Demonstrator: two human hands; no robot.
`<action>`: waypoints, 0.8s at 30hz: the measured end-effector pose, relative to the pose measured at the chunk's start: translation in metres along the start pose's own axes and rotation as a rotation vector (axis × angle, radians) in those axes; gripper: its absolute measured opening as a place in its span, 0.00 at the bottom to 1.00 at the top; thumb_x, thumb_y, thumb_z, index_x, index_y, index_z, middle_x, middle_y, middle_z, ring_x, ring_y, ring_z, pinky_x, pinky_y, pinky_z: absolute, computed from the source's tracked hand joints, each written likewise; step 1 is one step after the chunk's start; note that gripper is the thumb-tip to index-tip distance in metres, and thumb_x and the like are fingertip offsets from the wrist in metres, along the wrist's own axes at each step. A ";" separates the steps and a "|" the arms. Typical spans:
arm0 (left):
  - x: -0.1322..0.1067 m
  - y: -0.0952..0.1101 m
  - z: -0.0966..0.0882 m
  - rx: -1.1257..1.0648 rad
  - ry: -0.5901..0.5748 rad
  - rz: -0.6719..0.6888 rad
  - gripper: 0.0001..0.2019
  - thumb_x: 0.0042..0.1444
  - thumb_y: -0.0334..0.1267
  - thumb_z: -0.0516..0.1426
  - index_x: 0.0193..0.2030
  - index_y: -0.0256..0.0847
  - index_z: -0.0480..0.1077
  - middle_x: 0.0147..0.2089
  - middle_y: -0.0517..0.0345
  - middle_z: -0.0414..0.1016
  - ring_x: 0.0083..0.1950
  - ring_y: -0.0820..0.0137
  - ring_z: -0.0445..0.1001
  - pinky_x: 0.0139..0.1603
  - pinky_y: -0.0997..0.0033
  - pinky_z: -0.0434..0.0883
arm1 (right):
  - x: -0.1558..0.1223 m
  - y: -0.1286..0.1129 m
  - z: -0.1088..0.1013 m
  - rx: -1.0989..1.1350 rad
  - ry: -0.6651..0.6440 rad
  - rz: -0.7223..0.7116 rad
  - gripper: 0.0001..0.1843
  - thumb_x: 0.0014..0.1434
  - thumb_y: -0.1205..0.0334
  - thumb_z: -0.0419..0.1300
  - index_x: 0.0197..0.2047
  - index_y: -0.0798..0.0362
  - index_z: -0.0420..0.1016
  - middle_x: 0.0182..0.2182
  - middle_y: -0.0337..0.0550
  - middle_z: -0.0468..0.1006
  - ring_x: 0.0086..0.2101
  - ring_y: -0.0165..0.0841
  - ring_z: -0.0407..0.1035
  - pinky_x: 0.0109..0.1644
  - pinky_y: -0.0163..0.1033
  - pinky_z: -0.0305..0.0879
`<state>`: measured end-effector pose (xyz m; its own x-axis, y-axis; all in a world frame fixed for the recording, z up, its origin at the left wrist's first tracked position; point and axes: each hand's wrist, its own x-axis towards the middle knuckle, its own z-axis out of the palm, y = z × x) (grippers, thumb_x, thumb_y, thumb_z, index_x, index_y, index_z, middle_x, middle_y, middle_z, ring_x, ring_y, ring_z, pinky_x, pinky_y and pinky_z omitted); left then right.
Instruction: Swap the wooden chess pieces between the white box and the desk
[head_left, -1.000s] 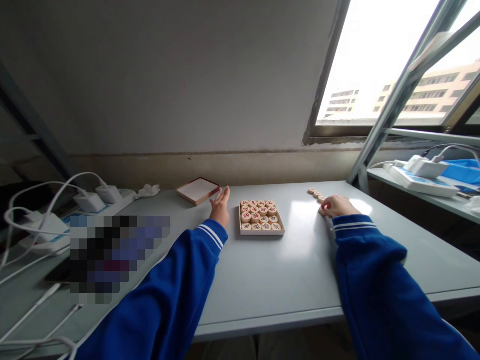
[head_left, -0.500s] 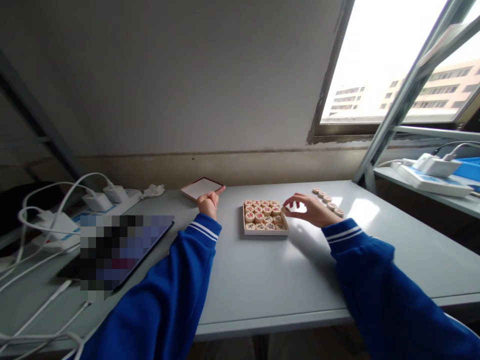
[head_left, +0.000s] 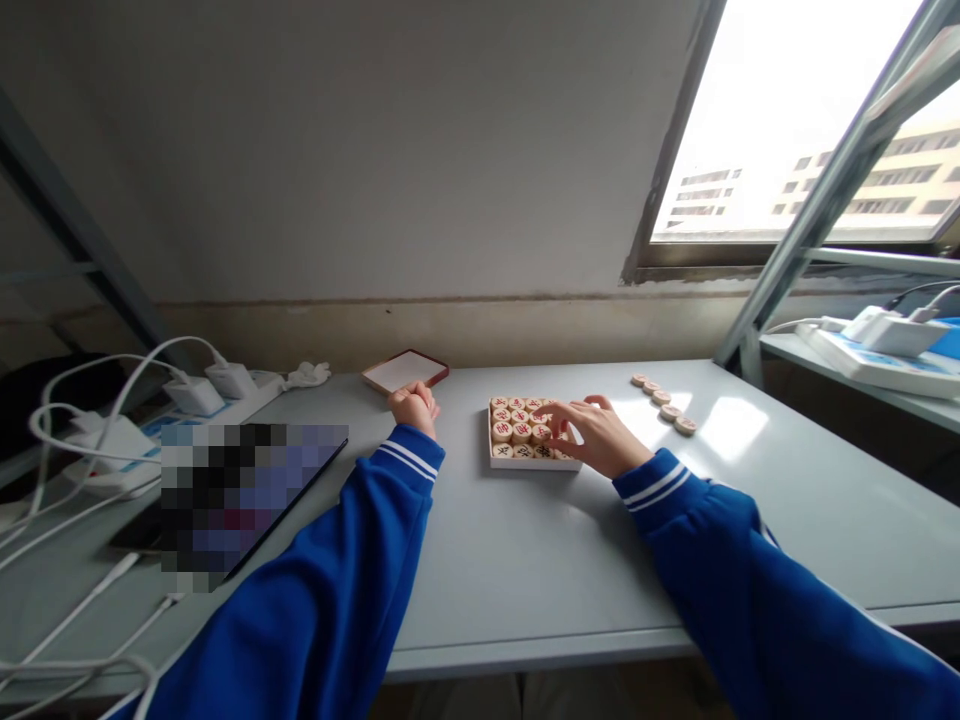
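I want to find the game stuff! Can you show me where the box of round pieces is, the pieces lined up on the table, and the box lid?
box of round pieces [head_left: 516, 436]: head view, on a piece inside.
row of loose pieces [head_left: 664, 404]: head view, middle piece.
box lid [head_left: 403, 371]: head view, its white inside.

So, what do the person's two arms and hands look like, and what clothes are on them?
Both arms wear bright blue long sleeves with two thin white stripes at each cuff. The left hand and right hand are bare: no gloves, and no rings or watch visible.
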<state>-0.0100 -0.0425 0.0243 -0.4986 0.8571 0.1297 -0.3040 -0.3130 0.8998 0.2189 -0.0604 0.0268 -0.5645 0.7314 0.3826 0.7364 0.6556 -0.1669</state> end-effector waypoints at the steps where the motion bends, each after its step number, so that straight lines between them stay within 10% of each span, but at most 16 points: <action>1: -0.001 0.000 0.000 -0.011 0.008 -0.018 0.12 0.33 0.24 0.44 0.07 0.37 0.43 0.08 0.66 0.39 0.11 0.83 0.40 0.13 0.81 0.47 | 0.000 0.003 0.000 0.020 0.024 0.003 0.14 0.53 0.59 0.55 0.44 0.48 0.65 0.31 0.40 0.74 0.33 0.34 0.67 0.44 0.46 0.53; 7: -0.004 -0.002 0.004 -0.017 -0.065 -0.086 0.12 0.31 0.26 0.45 0.07 0.37 0.43 0.08 0.66 0.39 0.11 0.83 0.40 0.13 0.82 0.39 | -0.002 0.040 0.002 0.200 0.372 0.142 0.26 0.47 0.74 0.44 0.50 0.50 0.58 0.46 0.50 0.64 0.45 0.36 0.61 0.43 0.45 0.62; 14: -0.006 -0.003 0.004 -0.005 -0.103 -0.080 0.13 0.33 0.24 0.44 0.08 0.36 0.42 0.09 0.66 0.38 0.10 0.83 0.40 0.14 0.81 0.39 | -0.004 0.062 0.010 0.315 0.364 0.291 0.38 0.33 0.78 0.41 0.51 0.50 0.57 0.50 0.47 0.61 0.49 0.35 0.59 0.43 0.46 0.64; 18: -0.007 -0.002 0.005 -0.012 -0.129 -0.112 0.12 0.32 0.23 0.44 0.07 0.36 0.42 0.08 0.65 0.39 0.10 0.83 0.40 0.14 0.81 0.38 | -0.005 0.059 0.005 0.284 0.316 0.294 0.20 0.34 0.76 0.41 0.26 0.52 0.68 0.48 0.42 0.66 0.48 0.35 0.60 0.48 0.45 0.60; 24: -0.005 -0.004 0.004 -0.026 -0.148 -0.117 0.11 0.29 0.23 0.43 0.06 0.37 0.43 0.07 0.65 0.39 0.10 0.83 0.39 0.14 0.81 0.38 | -0.006 0.056 -0.004 0.240 0.292 0.350 0.11 0.36 0.73 0.41 0.09 0.52 0.49 0.44 0.40 0.72 0.38 0.35 0.66 0.47 0.45 0.58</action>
<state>-0.0026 -0.0442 0.0219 -0.3342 0.9386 0.0861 -0.3751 -0.2162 0.9014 0.2652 -0.0289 0.0191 -0.1463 0.8546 0.4983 0.7370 0.4301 -0.5213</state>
